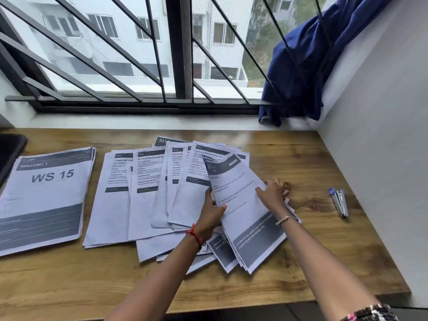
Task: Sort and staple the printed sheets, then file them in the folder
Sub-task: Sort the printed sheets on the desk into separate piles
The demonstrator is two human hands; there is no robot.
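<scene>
Several printed sheets (148, 193) lie fanned out across the middle of the wooden desk (312, 172). On top at the right lies a tilted bundle of sheets (240, 205), its print upside down to me. My left hand (212, 212) grips the bundle's left edge, thumb on top. My right hand (273, 193) holds its right edge, fingers curled under the paper. A separate stack headed "WS 15" (44, 200) lies at the far left. A silver stapler with a blue end (339, 201) lies on the desk to the right of my hands.
A dark flat object (10, 154), partly cut off, sits at the desk's far left edge. A barred window (139, 66) runs behind the desk. A blue curtain (308, 59) hangs at the right corner beside a white wall (382, 135).
</scene>
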